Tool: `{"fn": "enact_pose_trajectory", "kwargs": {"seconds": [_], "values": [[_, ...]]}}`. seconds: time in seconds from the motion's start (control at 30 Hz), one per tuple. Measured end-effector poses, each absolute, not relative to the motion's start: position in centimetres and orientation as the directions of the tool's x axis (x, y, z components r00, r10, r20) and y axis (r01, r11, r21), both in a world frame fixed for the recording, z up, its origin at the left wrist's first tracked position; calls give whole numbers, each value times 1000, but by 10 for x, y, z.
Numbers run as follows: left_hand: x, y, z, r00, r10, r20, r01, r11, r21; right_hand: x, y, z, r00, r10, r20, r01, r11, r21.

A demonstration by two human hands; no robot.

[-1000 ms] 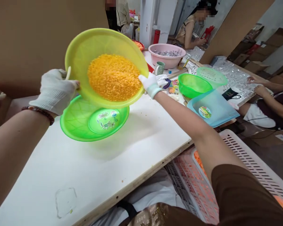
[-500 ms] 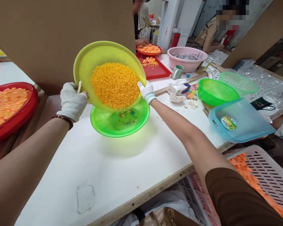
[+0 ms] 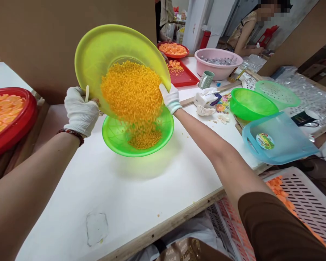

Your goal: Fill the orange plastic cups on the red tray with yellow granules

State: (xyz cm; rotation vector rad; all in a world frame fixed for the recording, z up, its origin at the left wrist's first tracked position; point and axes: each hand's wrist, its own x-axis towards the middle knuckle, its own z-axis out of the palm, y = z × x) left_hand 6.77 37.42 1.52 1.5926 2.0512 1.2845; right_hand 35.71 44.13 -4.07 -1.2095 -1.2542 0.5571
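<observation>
A yellow basin (image 3: 91, 54) is tipped steeply toward me, gripped at its rim on both sides. My left hand (image 3: 81, 112), in a white knit glove, closes on the left rim, and a thin pale stick (image 3: 87, 93) pokes up by its fingers. Gloved as well, my right hand (image 3: 170, 98) holds the right rim. Small yellow-orange beads (image 3: 133, 90) pour over the lower edge. They fall into a green basin (image 3: 112, 143) on the white table, where a heap of beads (image 3: 146, 140) lies.
At left stands a red tray (image 3: 29, 116) of orange discs. To the right are a mug (image 3: 205, 79), a pink basin (image 3: 218, 69), another green basin (image 3: 252, 105) and a blue plastic container (image 3: 282, 141). Co-workers sit behind. A cardboard panel (image 3: 57, 43) rises at the back.
Both hands have tilted the yellow basin further, its far rim rising. Beads now stream down, and the green basin, which held only a few, has a heap in it.
</observation>
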Motion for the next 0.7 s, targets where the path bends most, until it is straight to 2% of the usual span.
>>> {"fn": "enact_pose_trajectory", "kwargs": {"seconds": [0.3,0.57,0.7], "values": [[63,385,17,-369,857,361,670,-24,742,355,449,-34,314,851,422,282,340,-897],[65,371,41,-296,877,379,746,-35,665,357,451,-13,271,846,459,410,331,-850],[71,363,53,-290,878,381,764,-27,645,357,447,-2,212,883,418,454,290,-842]]}}
